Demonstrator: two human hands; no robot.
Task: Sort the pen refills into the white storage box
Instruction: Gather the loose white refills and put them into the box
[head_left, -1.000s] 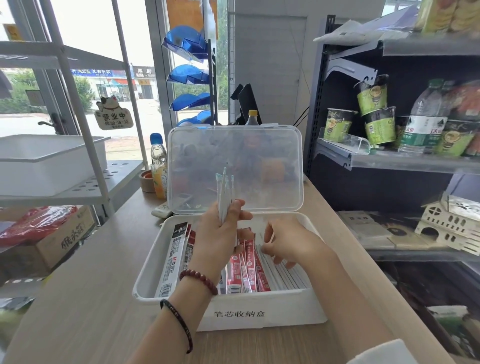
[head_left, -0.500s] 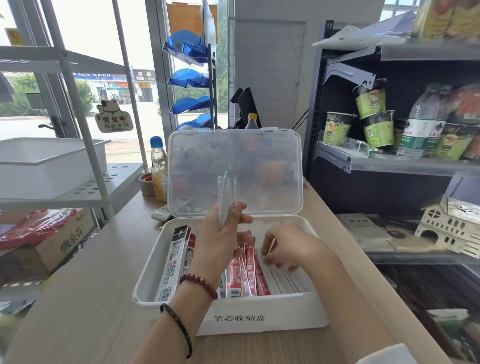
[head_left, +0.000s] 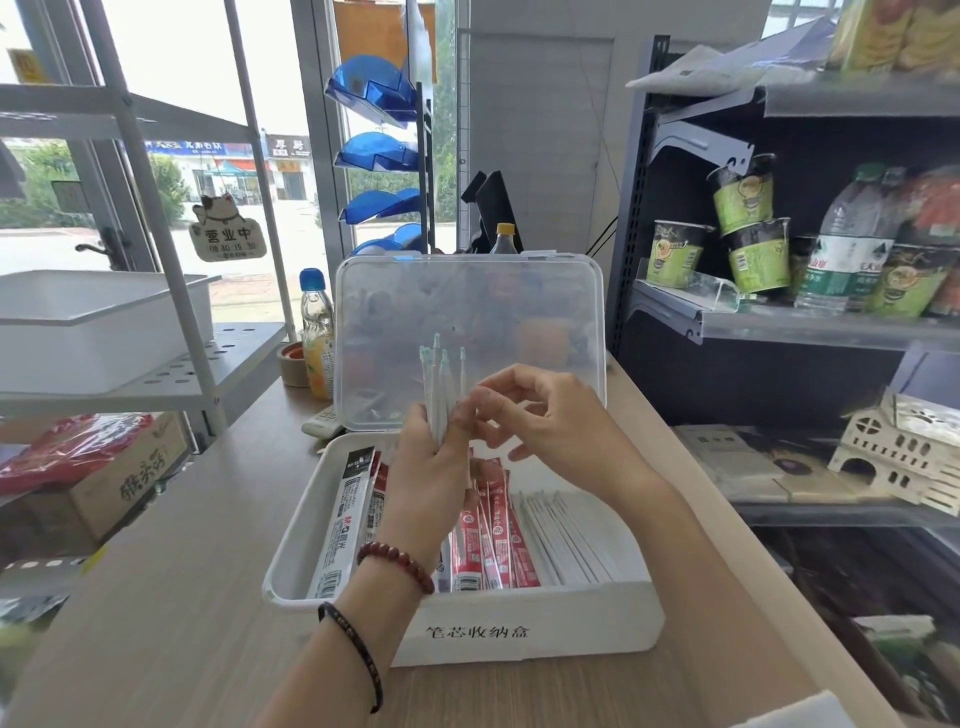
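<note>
My left grip (head_left: 431, 467) clasps a bundle of white pen refills (head_left: 439, 387) upright above the open white storage box (head_left: 519, 631) on the bench (head_left: 156, 623). My right grip (head_left: 550, 421), fingers curled, touches the bundle; whether it pinches one, I cannot tell.

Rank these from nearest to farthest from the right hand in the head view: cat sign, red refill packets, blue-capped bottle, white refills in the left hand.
1. White refills, in the left hand, just beside the right hand.
2. Red refill packets, below in the white storage box.
3. Blue-capped bottle, behind-left on the counter.
4. Cat sign, hanging far left.
</note>
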